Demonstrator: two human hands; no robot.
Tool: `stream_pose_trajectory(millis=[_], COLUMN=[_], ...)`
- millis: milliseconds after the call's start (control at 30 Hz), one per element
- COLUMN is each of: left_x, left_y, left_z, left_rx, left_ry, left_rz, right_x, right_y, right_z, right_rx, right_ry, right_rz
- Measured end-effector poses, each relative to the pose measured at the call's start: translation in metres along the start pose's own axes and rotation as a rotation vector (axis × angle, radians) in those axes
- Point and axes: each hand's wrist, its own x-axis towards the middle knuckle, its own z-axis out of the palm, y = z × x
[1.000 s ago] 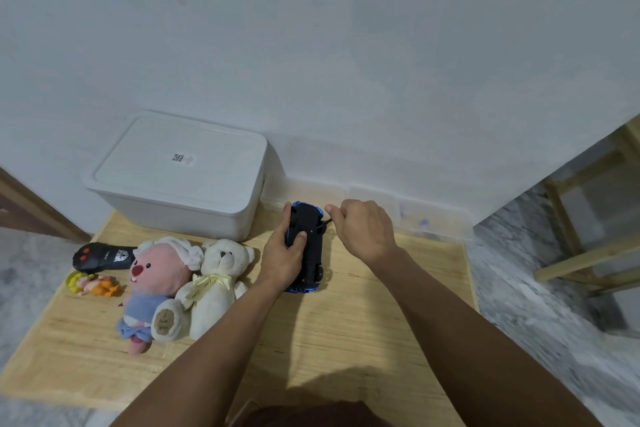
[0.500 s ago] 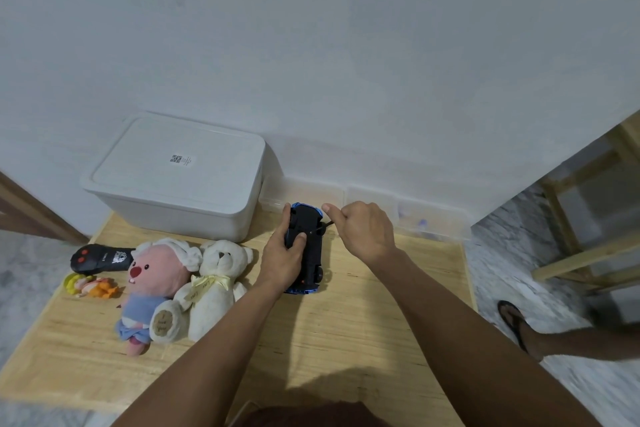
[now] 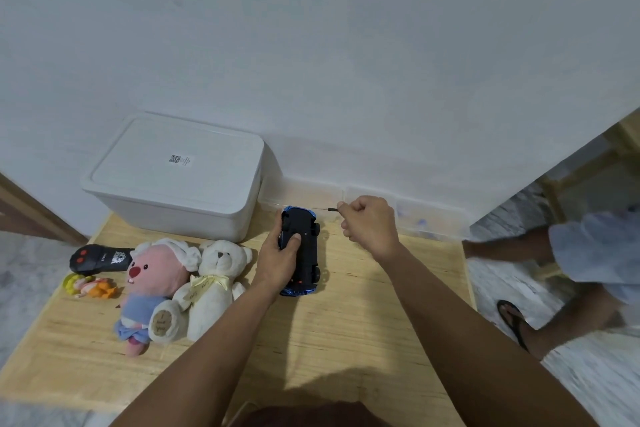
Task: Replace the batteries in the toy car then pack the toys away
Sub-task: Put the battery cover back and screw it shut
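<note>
A blue toy car (image 3: 304,250) lies upside down on the wooden table (image 3: 346,329), its black underside up. My left hand (image 3: 277,260) grips the car's left side, thumb on the underside. My right hand (image 3: 370,224) is a fist to the right of the car's far end, closed on a small screwdriver (image 3: 330,209) whose dark tip points left, clear of the car. A pink plush (image 3: 156,284), a white teddy bear (image 3: 214,284), a black remote control (image 3: 98,258) and a small yellow-orange figure (image 3: 90,286) lie at the left.
A white lidded storage box (image 3: 176,174) stands at the table's back left against the wall. Clear plastic trays (image 3: 415,215) line the wall behind the car. Another person's legs and a sandalled foot (image 3: 516,322) are on the floor to the right of the table.
My right hand has lifted the screwdriver off the car's underside and moved it right. Another person has stepped further into view at the right. The car and my left hand stayed put.
</note>
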Motion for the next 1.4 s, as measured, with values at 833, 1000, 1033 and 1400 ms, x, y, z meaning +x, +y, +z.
stream_pose_trajectory(millis=[833, 1000, 1033, 1400], left_x=[-0.007, -0.007, -0.006, -0.002], left_y=[0.000, 0.004, 0.003, 0.005], left_z=[-0.012, -0.013, -0.013, -0.011], left_rx=[-0.066, -0.083, -0.084, -0.151], left_ry=[0.023, 0.005, 0.004, 0.005], left_rz=[-0.259, -0.296, -0.302, -0.355], right_x=[-0.007, -0.003, -0.002, 0.006], right_y=[0.065, 0.067, 0.068, 0.076], right_z=[0.043, 0.054, 0.055, 0.060], right_rx=[-0.230, -0.350, -0.373, -0.448], right_ry=[-0.119, -0.126, -0.132, -0.161], right_rz=[0.119, 0.055, 0.041, -0.051])
